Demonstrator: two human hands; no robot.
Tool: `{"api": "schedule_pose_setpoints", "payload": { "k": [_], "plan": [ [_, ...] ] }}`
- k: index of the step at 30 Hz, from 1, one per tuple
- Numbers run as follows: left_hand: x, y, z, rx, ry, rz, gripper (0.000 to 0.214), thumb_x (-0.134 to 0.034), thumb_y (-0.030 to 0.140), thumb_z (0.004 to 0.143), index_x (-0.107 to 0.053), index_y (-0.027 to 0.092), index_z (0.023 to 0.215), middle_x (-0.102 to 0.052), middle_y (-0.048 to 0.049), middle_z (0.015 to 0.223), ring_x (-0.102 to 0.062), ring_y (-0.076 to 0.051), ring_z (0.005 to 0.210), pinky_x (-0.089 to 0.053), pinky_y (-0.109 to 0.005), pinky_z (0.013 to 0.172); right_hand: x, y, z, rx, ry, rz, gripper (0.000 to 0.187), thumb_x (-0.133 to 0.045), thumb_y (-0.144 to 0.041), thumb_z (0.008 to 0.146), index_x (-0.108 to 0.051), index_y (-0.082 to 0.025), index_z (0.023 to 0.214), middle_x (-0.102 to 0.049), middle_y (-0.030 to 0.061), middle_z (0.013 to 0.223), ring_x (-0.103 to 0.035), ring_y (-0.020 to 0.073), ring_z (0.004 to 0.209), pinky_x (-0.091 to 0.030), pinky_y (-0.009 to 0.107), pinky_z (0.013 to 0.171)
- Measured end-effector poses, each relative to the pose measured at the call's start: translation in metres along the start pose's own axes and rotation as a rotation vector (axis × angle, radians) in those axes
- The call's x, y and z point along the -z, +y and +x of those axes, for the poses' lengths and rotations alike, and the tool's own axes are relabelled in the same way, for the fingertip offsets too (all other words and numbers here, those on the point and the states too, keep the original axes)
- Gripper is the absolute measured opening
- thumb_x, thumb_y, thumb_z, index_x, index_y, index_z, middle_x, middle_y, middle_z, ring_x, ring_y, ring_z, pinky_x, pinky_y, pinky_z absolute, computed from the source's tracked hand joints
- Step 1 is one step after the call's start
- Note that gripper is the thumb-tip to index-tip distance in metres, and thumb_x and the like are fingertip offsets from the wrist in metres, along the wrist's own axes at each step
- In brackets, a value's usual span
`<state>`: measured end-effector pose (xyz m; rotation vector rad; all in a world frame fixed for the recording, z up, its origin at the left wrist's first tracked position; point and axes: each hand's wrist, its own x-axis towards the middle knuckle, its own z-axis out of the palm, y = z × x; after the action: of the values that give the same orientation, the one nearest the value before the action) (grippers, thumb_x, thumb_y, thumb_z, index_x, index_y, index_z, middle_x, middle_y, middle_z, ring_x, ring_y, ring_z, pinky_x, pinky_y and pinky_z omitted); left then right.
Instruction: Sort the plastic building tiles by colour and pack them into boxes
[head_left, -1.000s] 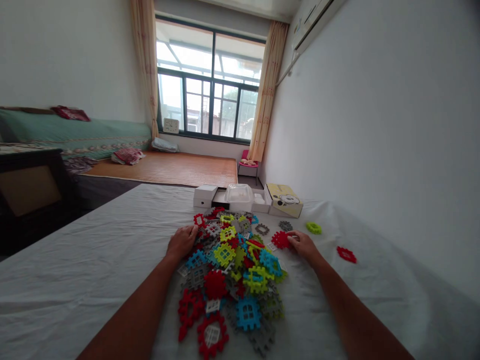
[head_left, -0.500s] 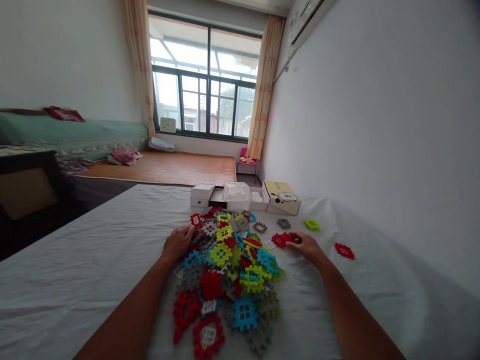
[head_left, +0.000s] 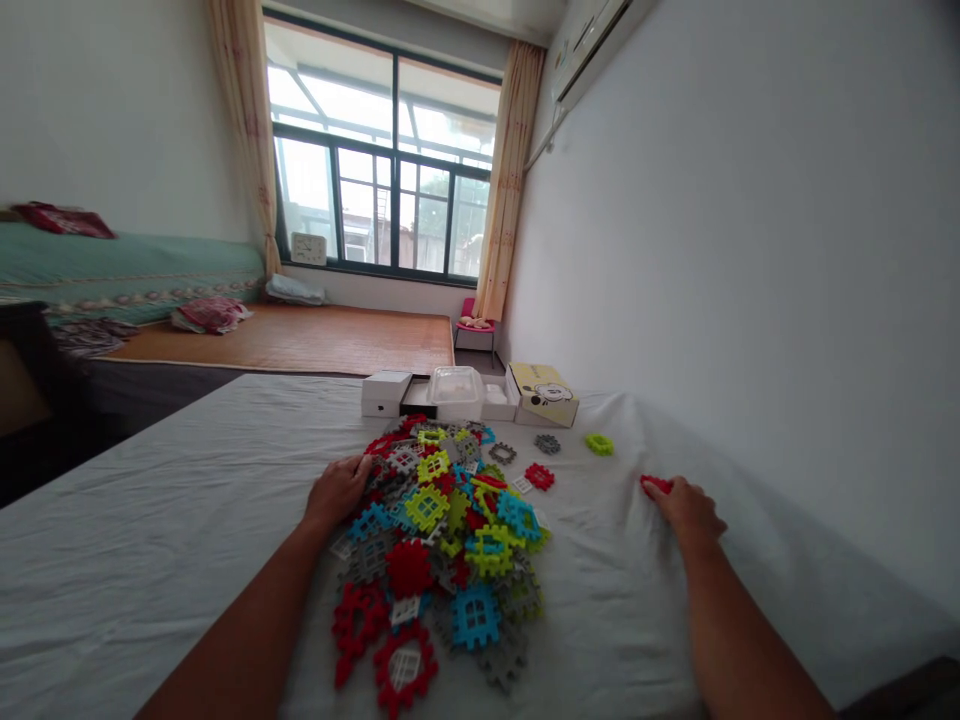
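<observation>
A heap of interlocking plastic tiles [head_left: 442, 540] in red, blue, green and grey lies on a white sheet [head_left: 165, 540]. My left hand [head_left: 337, 490] rests on the heap's left edge with its fingers loosely spread over the tiles. Out to the right, near the wall, my right hand [head_left: 686, 510] has its fingers curled on a lone red tile [head_left: 652, 484], most of which is hidden under them. Another red tile [head_left: 538, 476] lies by itself between the heap and my right hand.
Behind the heap stand a white box [head_left: 386, 392], a clear plastic tub [head_left: 455, 385] and a yellow box [head_left: 541, 393]. A loose green tile [head_left: 599, 443] and a grey tile [head_left: 547, 443] lie nearby. The white wall runs close along the right.
My right hand let go of the red tile beside the heap and reached right onto the lone red tile near the wall. My left hand stayed on the heap. The camera turned right.
</observation>
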<state>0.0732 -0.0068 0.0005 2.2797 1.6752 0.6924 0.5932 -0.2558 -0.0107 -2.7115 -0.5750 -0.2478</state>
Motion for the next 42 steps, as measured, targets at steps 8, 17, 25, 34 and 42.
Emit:
{"api": "schedule_pose_setpoints", "payload": {
  "k": [8, 17, 25, 34, 42],
  "plan": [
    [-0.001, -0.001, 0.000, -0.036, -0.017, 0.034, 0.042, -0.029, 0.038, 0.092, -0.068, 0.023, 0.089, -0.071, -0.0048, 0.102, -0.060, -0.021, 0.100, -0.042, -0.025, 0.080, 0.005, -0.049, -0.022, 0.334, 0.059, 0.122, 0.050, -0.047, -0.055, 0.081, -0.061, -0.017, 0.111, -0.056, 0.0217, 0.119, -0.051, 0.0372, 0.110, -0.044, 0.051, 0.084],
    [-0.005, -0.004, 0.000, -0.034, -0.008, 0.027, 0.043, -0.028, 0.040, 0.093, -0.068, 0.022, 0.093, -0.070, -0.0069, 0.104, -0.060, -0.022, 0.102, -0.042, -0.027, 0.082, -0.019, -0.147, -0.081, 0.939, -0.390, 0.302, 0.040, -0.065, -0.035, 0.071, -0.065, -0.024, 0.109, -0.067, 0.0058, 0.111, -0.058, 0.0244, 0.105, -0.041, 0.035, 0.093],
    [-0.005, -0.005, 0.003, -0.032, 0.013, 0.029, 0.041, -0.031, 0.040, 0.091, -0.069, 0.024, 0.090, -0.071, -0.0045, 0.101, -0.061, -0.022, 0.100, -0.044, -0.027, 0.079, -0.008, -0.081, -0.027, 0.390, 0.091, 0.232, 0.040, -0.052, -0.040, 0.077, -0.062, -0.020, 0.111, -0.061, 0.0136, 0.112, -0.053, 0.0300, 0.106, -0.043, 0.045, 0.088],
    [0.000, -0.001, 0.000, -0.010, -0.013, 0.007, 0.038, -0.033, 0.038, 0.090, -0.070, 0.026, 0.092, -0.071, -0.0029, 0.102, -0.060, -0.023, 0.103, -0.043, -0.026, 0.081, -0.017, -0.029, -0.005, -0.015, 0.094, 0.108, 0.042, -0.045, -0.047, 0.080, -0.062, -0.021, 0.109, -0.051, 0.0186, 0.121, -0.041, 0.0404, 0.111, -0.038, 0.063, 0.079],
    [0.000, 0.001, -0.002, -0.024, -0.008, 0.052, 0.043, -0.029, 0.040, 0.093, -0.069, 0.024, 0.092, -0.071, -0.0048, 0.101, -0.061, -0.021, 0.100, -0.043, -0.025, 0.079, -0.022, -0.026, -0.008, 0.052, 0.142, 0.140, 0.036, -0.045, -0.036, 0.082, -0.062, -0.025, 0.111, -0.050, 0.0166, 0.126, -0.037, 0.0405, 0.114, -0.037, 0.064, 0.078]
  ]
}}
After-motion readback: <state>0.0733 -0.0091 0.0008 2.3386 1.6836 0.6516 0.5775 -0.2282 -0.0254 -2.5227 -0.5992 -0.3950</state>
